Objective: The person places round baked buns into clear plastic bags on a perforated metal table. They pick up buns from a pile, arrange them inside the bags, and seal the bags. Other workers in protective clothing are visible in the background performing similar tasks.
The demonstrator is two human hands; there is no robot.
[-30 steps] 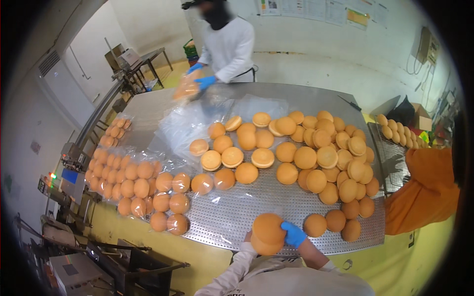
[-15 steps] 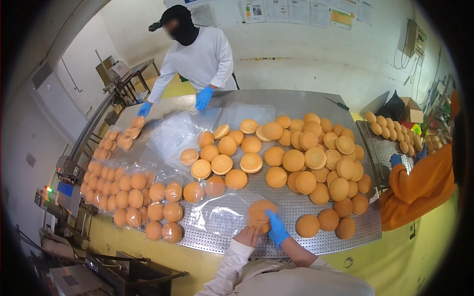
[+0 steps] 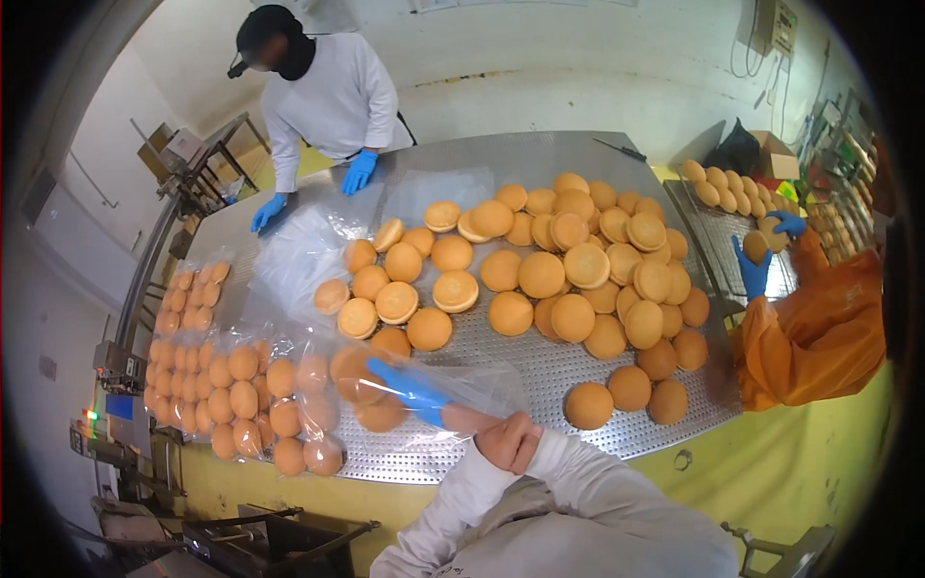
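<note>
While two bagged buns (image 3: 355,378) are lying leftward against the nearer right hand (image 3: 411,388), the left hand (image 3: 509,445) is resting curled, both grips unclear.

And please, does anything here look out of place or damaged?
Slightly odd: the right hand wears a blue glove, while the left hand looks bare. Also, one bun beside the clear bags is tilted, its pale side showing, unlike the flatter buns nearby. I see no clear damage or spill.
</note>
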